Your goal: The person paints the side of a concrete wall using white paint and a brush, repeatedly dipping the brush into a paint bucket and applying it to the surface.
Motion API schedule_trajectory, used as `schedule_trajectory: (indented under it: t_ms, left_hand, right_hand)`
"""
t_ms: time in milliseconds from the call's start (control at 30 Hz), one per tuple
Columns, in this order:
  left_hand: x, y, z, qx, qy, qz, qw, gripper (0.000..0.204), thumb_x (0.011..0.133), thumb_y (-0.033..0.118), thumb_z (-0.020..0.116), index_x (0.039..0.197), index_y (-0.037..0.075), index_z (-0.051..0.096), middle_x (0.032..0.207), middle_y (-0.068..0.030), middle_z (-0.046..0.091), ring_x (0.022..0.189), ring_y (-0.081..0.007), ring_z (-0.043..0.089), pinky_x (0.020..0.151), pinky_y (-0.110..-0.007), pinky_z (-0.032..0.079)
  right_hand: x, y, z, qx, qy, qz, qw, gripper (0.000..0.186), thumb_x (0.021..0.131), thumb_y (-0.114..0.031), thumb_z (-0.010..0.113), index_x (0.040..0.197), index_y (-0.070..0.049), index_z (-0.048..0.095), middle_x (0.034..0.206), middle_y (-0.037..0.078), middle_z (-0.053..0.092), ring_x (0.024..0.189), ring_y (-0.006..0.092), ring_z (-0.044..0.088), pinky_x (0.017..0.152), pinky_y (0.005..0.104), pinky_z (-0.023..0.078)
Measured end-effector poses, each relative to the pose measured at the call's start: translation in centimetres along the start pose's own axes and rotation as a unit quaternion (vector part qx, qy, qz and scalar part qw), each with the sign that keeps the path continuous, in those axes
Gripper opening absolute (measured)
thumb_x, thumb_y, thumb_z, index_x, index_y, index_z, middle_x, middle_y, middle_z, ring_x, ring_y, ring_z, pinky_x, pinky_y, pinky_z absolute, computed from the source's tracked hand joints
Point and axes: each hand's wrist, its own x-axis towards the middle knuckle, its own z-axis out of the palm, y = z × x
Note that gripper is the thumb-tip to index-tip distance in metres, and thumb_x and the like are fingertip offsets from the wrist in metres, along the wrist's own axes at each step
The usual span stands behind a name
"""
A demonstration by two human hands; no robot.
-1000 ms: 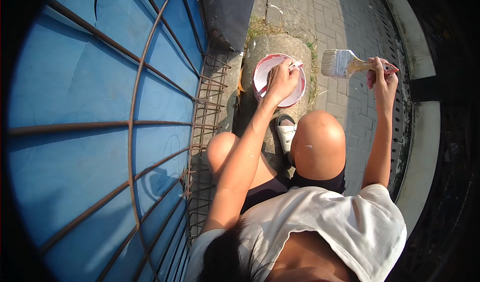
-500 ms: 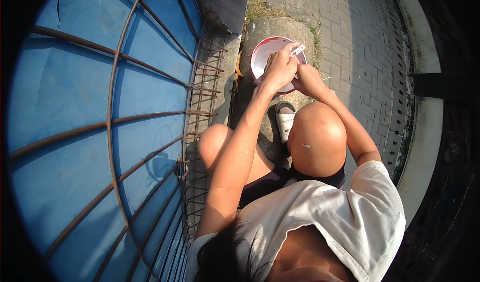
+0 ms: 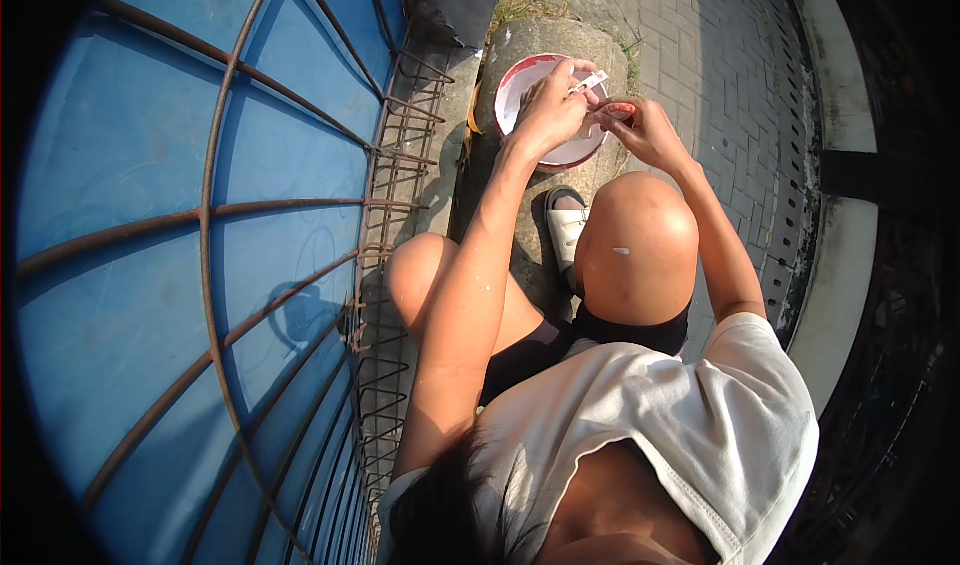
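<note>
A round white tub (image 3: 507,105) with a red rim rests on the stone block, its inside pale and smeared white. My left hand (image 3: 553,113) reaches over the tub, its fingers closed on a slim white strip-like tool (image 3: 590,82) with reddish marks; its far end is hidden by the hand. Beside it, at the tub's right edge, my right hand (image 3: 648,131) pinches a small orange-red piece (image 3: 621,111), too small to identify. The fingers of both hands come close together over the rim.
A rusty wire grid (image 3: 210,215) stands before a blue panel (image 3: 130,165) on the left. Under the tub is a rounded stone block (image 3: 600,50). Brick paving (image 3: 715,115) and a pale curb (image 3: 850,265) lie to the right. My sandalled foot (image 3: 567,223) is near the tub.
My right hand has drawn right, away from my left, and the orange-red piece now shows in its fingers. The left hand still grips the white tool over the tub.
</note>
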Motion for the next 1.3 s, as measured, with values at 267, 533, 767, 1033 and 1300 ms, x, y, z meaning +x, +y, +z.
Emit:
schedule_trajectory:
  t_ms: [267, 533, 767, 1033, 1300]
  left_hand:
    - [0.0, 0.2, 0.6, 0.105, 0.017, 0.001, 0.994, 0.035, 0.079, 0.007, 0.046, 0.112, 0.013, 0.059, 0.087, -0.0033, 0.070, 0.093, -0.0235, 0.060, 0.084, -0.037, 0.042]
    - [-1.9, 1.3, 2.7, 0.223, 0.019, 0.023, 0.974, 0.037, 0.080, 0.001, 0.047, 0.112, 0.013, 0.061, 0.092, -0.0039, 0.069, 0.090, -0.0251, 0.052, 0.088, -0.036, 0.040]
    - [-1.6, 1.4, 2.4, 0.202, 0.072, 0.041, 0.976, 0.033, 0.078, 0.000, 0.048, 0.105, 0.011, 0.064, 0.088, -0.0086, 0.067, 0.091, -0.0276, 0.052, 0.085, -0.038, 0.041]
    - [-0.6, 0.4, 1.8, 0.152, 0.089, 0.141, 0.974, 0.038, 0.075, -0.010, 0.040, 0.105, 0.001, 0.060, 0.084, -0.0171, 0.068, 0.075, -0.0213, 0.067, 0.067, -0.030, 0.051]
    - [0.5, -0.4, 0.9, 0.054, 0.108, 0.054, 0.991, 0.033, 0.075, -0.008, 0.041, 0.098, 0.005, 0.061, 0.081, -0.0107, 0.068, 0.071, -0.0211, 0.066, 0.066, -0.033, 0.050]
  right_hand:
    - [-5.6, 1.7, -1.8, 0.333, 0.146, 0.172, 0.916, 0.032, 0.091, -0.028, 0.059, 0.108, -0.001, 0.064, 0.080, 0.004, 0.066, 0.055, 0.0040, 0.043, 0.050, 0.0179, 0.035]
    - [-4.4, 2.3, 0.6, 0.259, 0.158, 0.194, 0.933, 0.033, 0.091, -0.029, 0.057, 0.107, -0.001, 0.065, 0.075, 0.004, 0.065, 0.053, 0.0040, 0.046, 0.048, 0.0183, 0.036]
    - [0.7, 2.0, 4.1, -0.226, 0.021, -0.092, 0.970, 0.016, 0.069, -0.010, 0.064, 0.081, 0.001, 0.060, 0.073, 0.021, 0.062, 0.070, 0.0379, 0.062, 0.063, 0.0458, 0.049]
    - [3.0, 2.4, 5.7, -0.220, 0.016, -0.202, 0.954, 0.012, 0.070, -0.011, 0.063, 0.075, 0.000, 0.060, 0.072, 0.019, 0.062, 0.071, 0.0368, 0.061, 0.061, 0.0457, 0.048]
    - [-2.3, 0.2, 0.2, 0.026, 0.079, -0.033, 0.996, 0.022, 0.086, -0.023, 0.061, 0.092, -0.002, 0.067, 0.064, 0.011, 0.062, 0.053, 0.0173, 0.054, 0.051, 0.0336, 0.042]
